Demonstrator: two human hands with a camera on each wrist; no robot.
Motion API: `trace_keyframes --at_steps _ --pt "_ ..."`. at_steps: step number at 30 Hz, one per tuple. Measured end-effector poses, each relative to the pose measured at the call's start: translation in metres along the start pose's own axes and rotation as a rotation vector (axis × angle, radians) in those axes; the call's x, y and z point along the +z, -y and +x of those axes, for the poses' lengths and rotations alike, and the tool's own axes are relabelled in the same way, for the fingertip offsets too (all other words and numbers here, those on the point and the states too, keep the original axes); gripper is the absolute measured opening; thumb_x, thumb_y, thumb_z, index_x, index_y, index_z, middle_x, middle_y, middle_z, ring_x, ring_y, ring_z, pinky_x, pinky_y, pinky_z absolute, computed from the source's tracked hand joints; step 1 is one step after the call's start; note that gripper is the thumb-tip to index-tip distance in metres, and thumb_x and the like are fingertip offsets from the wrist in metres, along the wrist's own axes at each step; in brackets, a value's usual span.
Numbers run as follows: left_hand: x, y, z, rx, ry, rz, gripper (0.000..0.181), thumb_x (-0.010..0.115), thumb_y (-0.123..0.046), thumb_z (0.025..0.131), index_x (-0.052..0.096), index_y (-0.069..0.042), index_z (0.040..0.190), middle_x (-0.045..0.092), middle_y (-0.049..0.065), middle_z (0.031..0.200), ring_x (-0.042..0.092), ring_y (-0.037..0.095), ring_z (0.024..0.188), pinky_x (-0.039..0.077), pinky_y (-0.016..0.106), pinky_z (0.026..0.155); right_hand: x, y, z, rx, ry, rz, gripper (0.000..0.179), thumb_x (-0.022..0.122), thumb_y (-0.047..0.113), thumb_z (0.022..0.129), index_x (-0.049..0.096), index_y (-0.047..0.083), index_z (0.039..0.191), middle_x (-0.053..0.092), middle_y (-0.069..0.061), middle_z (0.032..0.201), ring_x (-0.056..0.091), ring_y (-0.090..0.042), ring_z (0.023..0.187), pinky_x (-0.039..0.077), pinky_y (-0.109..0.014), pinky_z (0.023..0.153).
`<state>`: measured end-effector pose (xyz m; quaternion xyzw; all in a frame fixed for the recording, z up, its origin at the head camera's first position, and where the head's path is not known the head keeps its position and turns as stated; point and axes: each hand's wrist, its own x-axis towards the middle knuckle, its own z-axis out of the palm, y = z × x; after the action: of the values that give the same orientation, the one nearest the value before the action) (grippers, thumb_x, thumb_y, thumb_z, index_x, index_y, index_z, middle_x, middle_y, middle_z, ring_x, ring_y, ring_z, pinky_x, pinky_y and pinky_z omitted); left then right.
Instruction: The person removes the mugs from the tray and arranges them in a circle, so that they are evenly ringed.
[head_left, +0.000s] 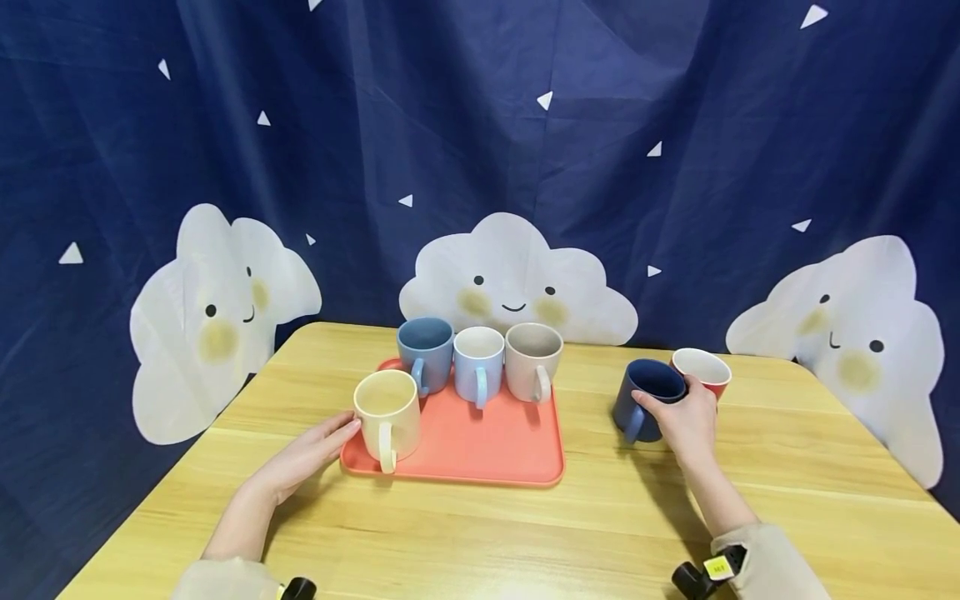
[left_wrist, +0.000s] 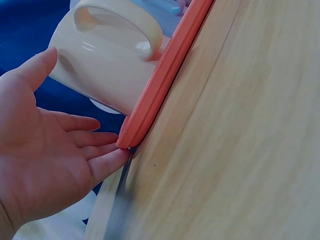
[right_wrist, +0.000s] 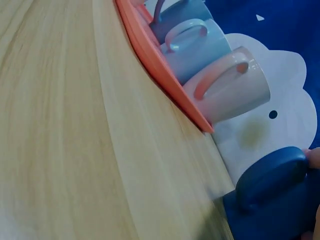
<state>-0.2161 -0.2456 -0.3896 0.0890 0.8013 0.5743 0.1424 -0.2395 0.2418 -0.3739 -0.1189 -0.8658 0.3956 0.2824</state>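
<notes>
Navy mug (head_left: 627, 407): right of the coral tray (head_left: 480, 442), beside red mug (head_left: 703, 367); right hand (head_left: 690, 421) pinches it at the rim, probably the easiest purchase from above
Left hand (head_left: 315, 454): fingers extended, thumb apart, fingertips at the tray's corner, presumably steadying it
Cream mug (head_left: 403, 423): tray's near left
Blue mug (head_left: 427, 340), pale blue mug (head_left: 477, 354), grey mug (head_left: 532, 354): rowed along tray's far side, seemingly saving room

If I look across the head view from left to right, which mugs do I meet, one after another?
Cream mug → dusty blue mug → light blue mug → grey mug → navy mug → red mug.
</notes>
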Motion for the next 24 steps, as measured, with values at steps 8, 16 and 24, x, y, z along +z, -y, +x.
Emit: trace_keyframes --at_steps 8,16,24 --pt "-0.0001 -0.0016 -0.0009 0.002 0.006 0.008 0.075 0.041 -0.039 0.099 0.010 0.012 0.143 0.010 0.030 0.149 0.014 0.039 0.136 0.019 0.048 0.110 0.0022 0.0051 -0.0031 0.046 -0.017 0.041 0.065 0.081 0.018 0.068 0.048 -0.012 0.116 0.048 -0.032 0.108 0.035 -0.045 0.110 0.032 -0.054 0.094" --pt "-0.0005 -0.0002 -0.0007 0.001 0.002 0.016 0.074 0.041 -0.039 0.099 0.010 0.013 0.143 0.010 0.030 0.149 0.014 0.039 0.136 0.019 0.049 0.110 0.0034 0.0068 -0.0049 0.071 -0.021 0.048 0.070 0.080 0.017 0.070 0.043 -0.012 0.122 0.044 -0.032 0.113 0.035 -0.045 0.112 0.031 -0.054 0.096" --pt "-0.0007 0.0004 0.0003 0.000 0.004 0.009 0.075 0.041 -0.038 0.099 0.008 0.013 0.142 0.009 0.030 0.149 0.013 0.038 0.136 0.018 0.048 0.110 0.0006 0.0053 -0.0052 0.011 -0.048 0.115 0.066 0.078 0.011 0.072 0.043 -0.017 0.121 0.042 -0.033 0.111 0.036 -0.043 0.108 0.032 -0.052 0.095"
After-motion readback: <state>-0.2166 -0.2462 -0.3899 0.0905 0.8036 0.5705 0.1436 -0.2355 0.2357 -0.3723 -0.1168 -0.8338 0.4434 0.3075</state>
